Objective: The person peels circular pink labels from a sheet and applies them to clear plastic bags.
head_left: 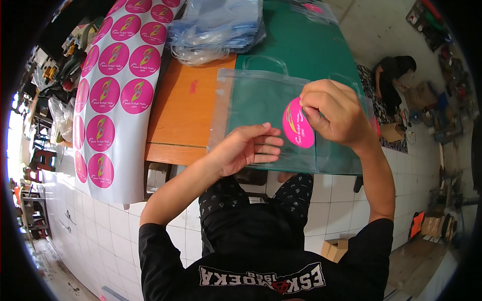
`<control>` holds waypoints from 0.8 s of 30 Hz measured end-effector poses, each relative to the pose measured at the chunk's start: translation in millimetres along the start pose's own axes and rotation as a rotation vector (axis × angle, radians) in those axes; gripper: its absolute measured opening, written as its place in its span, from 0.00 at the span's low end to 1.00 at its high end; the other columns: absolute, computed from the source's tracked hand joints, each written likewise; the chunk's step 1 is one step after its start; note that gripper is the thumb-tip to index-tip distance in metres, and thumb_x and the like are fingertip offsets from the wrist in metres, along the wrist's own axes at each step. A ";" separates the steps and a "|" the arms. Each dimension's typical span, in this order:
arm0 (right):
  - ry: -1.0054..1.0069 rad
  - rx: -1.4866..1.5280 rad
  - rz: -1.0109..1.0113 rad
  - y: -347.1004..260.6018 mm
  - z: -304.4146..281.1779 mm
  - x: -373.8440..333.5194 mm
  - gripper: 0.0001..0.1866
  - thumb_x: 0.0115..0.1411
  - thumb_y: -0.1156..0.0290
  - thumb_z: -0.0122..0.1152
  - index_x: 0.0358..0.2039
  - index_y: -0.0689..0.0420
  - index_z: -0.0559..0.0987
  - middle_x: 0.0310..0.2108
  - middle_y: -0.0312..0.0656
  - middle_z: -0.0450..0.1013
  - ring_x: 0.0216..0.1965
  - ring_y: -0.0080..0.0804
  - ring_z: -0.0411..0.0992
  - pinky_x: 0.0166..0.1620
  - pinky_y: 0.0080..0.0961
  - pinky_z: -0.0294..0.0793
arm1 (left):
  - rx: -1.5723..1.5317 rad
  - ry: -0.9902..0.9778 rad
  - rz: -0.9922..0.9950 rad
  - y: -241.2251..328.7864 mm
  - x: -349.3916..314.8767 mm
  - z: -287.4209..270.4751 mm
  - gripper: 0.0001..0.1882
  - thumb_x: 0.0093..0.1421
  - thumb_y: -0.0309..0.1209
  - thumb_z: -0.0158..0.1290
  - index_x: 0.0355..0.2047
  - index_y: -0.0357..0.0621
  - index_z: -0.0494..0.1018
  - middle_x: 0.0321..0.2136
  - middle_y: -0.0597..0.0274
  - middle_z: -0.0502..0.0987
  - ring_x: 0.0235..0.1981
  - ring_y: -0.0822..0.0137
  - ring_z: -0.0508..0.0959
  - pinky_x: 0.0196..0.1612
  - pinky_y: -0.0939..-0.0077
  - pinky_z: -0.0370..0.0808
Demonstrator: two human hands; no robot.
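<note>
A round pink sticker [297,125] with a yellow-green emblem hangs from my right hand [335,110], its upper right edge pinched between thumb and fingers. My left hand [251,145] is held just left of the sticker, fingers apart, palm turned toward it, with nothing in it. Beneath both hands a clear plastic bag [261,95] with a looped handle lies flat on the table. To the left, a long white sheet [120,170] carries several rows of the same pink stickers and droops over the table's front edge.
A stack of clear plastic bags [216,35] with handles lies at the back of the table, whose top is part orange wood [175,110], part green [301,45]. Another bag with a pink sticker [314,7] lies at the far right. Beyond the table a person [391,80] sits low beside cardboard boxes.
</note>
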State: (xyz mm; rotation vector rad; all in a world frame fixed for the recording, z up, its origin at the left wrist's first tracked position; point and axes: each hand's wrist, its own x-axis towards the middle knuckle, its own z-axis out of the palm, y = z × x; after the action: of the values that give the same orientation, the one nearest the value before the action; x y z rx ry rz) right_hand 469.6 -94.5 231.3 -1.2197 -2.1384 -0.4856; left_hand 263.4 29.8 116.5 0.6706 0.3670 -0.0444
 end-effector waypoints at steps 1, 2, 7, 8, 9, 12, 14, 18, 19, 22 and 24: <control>0.010 -0.012 -0.007 -0.1 -0.8 -2.7 0.09 0.55 0.78 0.70 0.33 0.57 0.77 0.34 0.39 0.77 0.28 0.37 0.75 0.31 0.30 0.74 | 0.033 0.002 -0.009 -1.8 1.9 5.5 0.22 0.74 0.41 0.52 0.56 0.33 0.73 0.49 0.50 0.82 0.47 0.61 0.85 0.56 0.64 0.84; 0.019 -0.024 -0.013 -0.2 -1.8 -5.1 0.09 0.55 0.78 0.70 0.33 0.57 0.77 0.34 0.39 0.77 0.28 0.37 0.75 0.31 0.30 0.75 | 0.037 0.002 -0.012 -5.0 4.7 9.5 0.22 0.74 0.41 0.52 0.56 0.33 0.73 0.49 0.50 0.82 0.47 0.61 0.85 0.56 0.64 0.84; 0.027 -0.035 0.013 -1.3 -8.6 -14.8 0.09 0.54 0.77 0.71 0.33 0.57 0.77 0.34 0.40 0.77 0.28 0.37 0.76 0.31 0.30 0.75 | -0.071 -0.031 0.101 -22.3 22.7 22.3 0.18 0.74 0.34 0.53 0.57 0.33 0.73 0.51 0.49 0.81 0.53 0.59 0.84 0.60 0.62 0.82; 0.032 -0.032 0.016 -1.1 -9.2 -15.6 0.09 0.54 0.77 0.71 0.33 0.57 0.77 0.34 0.40 0.77 0.28 0.37 0.76 0.31 0.30 0.75 | -0.070 -0.030 0.099 -25.5 25.4 23.1 0.18 0.74 0.34 0.53 0.57 0.33 0.73 0.51 0.49 0.81 0.53 0.59 0.84 0.60 0.62 0.82; 0.032 -0.032 0.017 -0.8 -9.6 -16.7 0.09 0.54 0.77 0.71 0.33 0.57 0.77 0.34 0.40 0.77 0.28 0.37 0.76 0.31 0.30 0.75 | -0.111 -0.034 0.110 -28.8 27.8 23.6 0.17 0.74 0.33 0.52 0.56 0.34 0.74 0.50 0.50 0.82 0.52 0.59 0.84 0.60 0.63 0.83; 0.035 -0.029 0.029 0.8 -12.1 -21.0 0.10 0.54 0.77 0.71 0.33 0.57 0.77 0.34 0.40 0.77 0.28 0.38 0.75 0.31 0.31 0.75 | -0.163 -0.042 0.125 -34.8 33.3 23.8 0.15 0.75 0.32 0.52 0.55 0.35 0.75 0.48 0.52 0.83 0.50 0.61 0.85 0.59 0.63 0.83; 0.051 -0.033 0.021 1.7 -13.3 -22.7 0.10 0.53 0.78 0.71 0.34 0.58 0.78 0.34 0.41 0.77 0.28 0.38 0.75 0.31 0.30 0.74 | -0.178 -0.040 0.133 -36.6 35.7 23.7 0.14 0.75 0.32 0.52 0.54 0.36 0.75 0.47 0.54 0.84 0.48 0.62 0.86 0.59 0.64 0.83; 0.070 -0.059 0.006 4.3 -18.8 -29.3 0.11 0.53 0.78 0.71 0.36 0.58 0.78 0.35 0.41 0.77 0.28 0.36 0.75 0.29 0.29 0.73 | -0.159 -0.038 0.181 -33.4 32.4 24.1 0.13 0.74 0.32 0.53 0.52 0.35 0.76 0.43 0.55 0.85 0.44 0.65 0.87 0.55 0.67 0.85; 0.070 -0.096 -0.014 5.0 -21.2 -32.6 0.12 0.53 0.78 0.72 0.37 0.58 0.79 0.36 0.41 0.78 0.27 0.34 0.75 0.29 0.28 0.73 | -0.159 -0.039 0.201 -31.0 29.8 24.8 0.14 0.74 0.32 0.54 0.52 0.34 0.76 0.42 0.55 0.85 0.43 0.66 0.87 0.53 0.69 0.85; 0.097 -0.151 -0.079 7.8 -23.4 -40.5 0.15 0.52 0.79 0.73 0.40 0.57 0.79 0.38 0.40 0.78 0.26 0.31 0.74 0.28 0.27 0.72 | -0.152 -0.050 0.210 -20.8 21.6 21.4 0.12 0.72 0.30 0.55 0.50 0.35 0.77 0.41 0.54 0.86 0.42 0.66 0.87 0.51 0.69 0.86; 0.123 -0.170 -0.125 7.9 -23.5 -46.9 0.16 0.51 0.79 0.73 0.41 0.55 0.80 0.39 0.39 0.78 0.26 0.29 0.74 0.28 0.27 0.71 | -0.132 -0.055 0.192 -12.9 16.8 18.0 0.11 0.71 0.29 0.55 0.49 0.35 0.78 0.41 0.54 0.86 0.42 0.66 0.87 0.51 0.69 0.86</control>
State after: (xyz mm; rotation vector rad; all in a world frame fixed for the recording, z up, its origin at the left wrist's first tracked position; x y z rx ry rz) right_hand 502.1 -134.0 217.1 -1.1183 -2.1105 -0.7904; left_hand 282.8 9.9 115.9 0.5705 0.2489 0.1429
